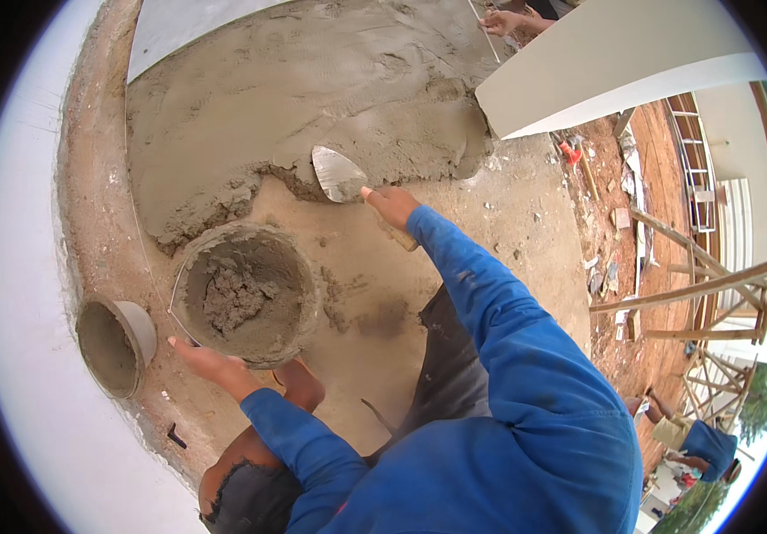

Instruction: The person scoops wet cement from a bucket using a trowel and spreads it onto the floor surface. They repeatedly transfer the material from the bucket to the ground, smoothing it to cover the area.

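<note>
My right hand [392,207] grips a pointed trowel [339,174], its grey, mortar-smeared blade at the ragged near edge of the wet mortar layer [312,98]. Part of the trowel's handle shows below the fist. To the left, a round bucket [287,334] caked with cement holds a lump of wet mortar [236,298]. My left hand [211,363] lies at the bucket's near side, fingers stretched out beside its rim and wire handle. Whether the fingers press on the bucket is hard to tell.
A second bucket [141,331] lies tilted by the white wall [18,267]. Another person's hand [503,22] holds a thin rod beyond a pale pillar [597,67]. Rightward are a red-headed hammer [570,153], wooden poles [695,285] and a distant person [708,445]. A taut string [138,222] runs along the left.
</note>
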The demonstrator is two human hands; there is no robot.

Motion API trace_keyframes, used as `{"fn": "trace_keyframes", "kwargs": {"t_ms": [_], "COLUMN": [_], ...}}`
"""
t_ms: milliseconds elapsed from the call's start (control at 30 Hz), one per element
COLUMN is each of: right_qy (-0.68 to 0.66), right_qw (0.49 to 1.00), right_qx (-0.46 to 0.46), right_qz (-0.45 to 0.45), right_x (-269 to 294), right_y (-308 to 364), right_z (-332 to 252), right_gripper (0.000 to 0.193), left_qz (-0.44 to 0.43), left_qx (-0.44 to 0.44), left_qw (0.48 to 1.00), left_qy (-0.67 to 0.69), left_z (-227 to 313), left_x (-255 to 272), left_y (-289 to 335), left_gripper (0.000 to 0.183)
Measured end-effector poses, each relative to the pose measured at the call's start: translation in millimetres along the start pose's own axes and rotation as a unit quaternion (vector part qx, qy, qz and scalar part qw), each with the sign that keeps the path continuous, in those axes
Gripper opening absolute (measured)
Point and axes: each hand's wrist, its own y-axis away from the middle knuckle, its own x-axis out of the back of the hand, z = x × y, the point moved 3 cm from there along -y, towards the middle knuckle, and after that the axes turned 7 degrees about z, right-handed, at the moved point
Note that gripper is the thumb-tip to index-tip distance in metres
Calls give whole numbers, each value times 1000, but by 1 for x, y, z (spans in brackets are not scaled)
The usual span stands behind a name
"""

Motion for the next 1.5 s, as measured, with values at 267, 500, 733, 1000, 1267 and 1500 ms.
{"fn": "trace_keyframes", "kwargs": {"t_ms": [267,500,733,1000,1267,1500], "right_qy": [-350,-63,106,85,248,331], "right_qw": [912,996,990,983,899,905], "right_qx": [-144,21,91,131,313,256], "right_qz": [161,60,8,-92,-180,-74], "right_x": [36,-77,-58,-21,-39,-51], "right_y": [-55,-112,43,189,263,150], "right_z": [33,-41,-82,-56,-43,-56], "right_gripper": [61,69,66,57,50,47], "left_qz": [-9,-15,1,-15,-34,-43], "left_qx": [-54,-13,-26,-88,-125,-130], "left_qw": [998,999,998,996,991,986], "left_qy": [22,44,49,-30,-32,-98], "left_z": [-6,-23,-3,-3,-7,-1], "left_x": [-10,-19,-8,-22,-13,-24], "left_y": [7,5,16,30,27,22], "left_gripper": [65,61,55,51,56,61]}}
